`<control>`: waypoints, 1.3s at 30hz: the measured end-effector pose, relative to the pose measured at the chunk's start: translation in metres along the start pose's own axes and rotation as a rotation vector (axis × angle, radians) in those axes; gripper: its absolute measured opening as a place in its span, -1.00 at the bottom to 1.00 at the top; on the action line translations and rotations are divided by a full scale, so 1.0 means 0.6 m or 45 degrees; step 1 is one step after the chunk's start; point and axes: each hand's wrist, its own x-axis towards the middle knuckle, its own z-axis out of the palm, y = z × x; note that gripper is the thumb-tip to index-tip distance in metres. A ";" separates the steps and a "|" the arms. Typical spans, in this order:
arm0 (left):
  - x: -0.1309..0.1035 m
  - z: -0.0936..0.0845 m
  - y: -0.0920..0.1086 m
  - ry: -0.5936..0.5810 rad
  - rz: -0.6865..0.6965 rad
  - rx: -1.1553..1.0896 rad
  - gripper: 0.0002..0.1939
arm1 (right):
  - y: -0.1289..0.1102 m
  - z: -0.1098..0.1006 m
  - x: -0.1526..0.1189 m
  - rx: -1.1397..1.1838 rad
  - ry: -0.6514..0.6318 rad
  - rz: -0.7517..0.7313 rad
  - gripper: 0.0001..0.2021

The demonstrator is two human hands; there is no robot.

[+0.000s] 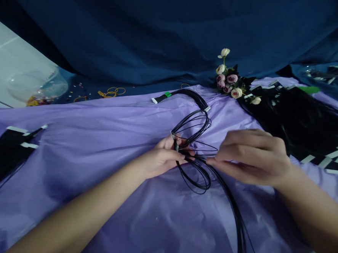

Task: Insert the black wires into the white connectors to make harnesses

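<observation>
A bundle of thin black wires (233,204) is folded into two loops, one above and one below my left hand (167,155). The fingers of that hand close around the middle, where the loops meet near a pale tie (172,135). To the right, my right hand (251,157) has its fingers pinched together on a few thin strands coming from the bundle; its fingertips are partly hidden. The upper end of the bundle curves away to a white connector (155,100) with a green tag (167,93). Loose wires trail down toward the near edge of the view.
Purple cloth (101,146) covers the table. More black wire bundles with white ends lie at the left (10,155) and in a pile at the right (306,122). Artificial flowers (231,78), yellow rubber bands (112,92) and a clear container (49,88) stand along the back.
</observation>
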 end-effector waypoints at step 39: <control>0.001 -0.009 0.003 -0.119 -0.052 -0.019 -0.51 | 0.003 0.039 0.001 0.284 -0.387 0.884 -0.95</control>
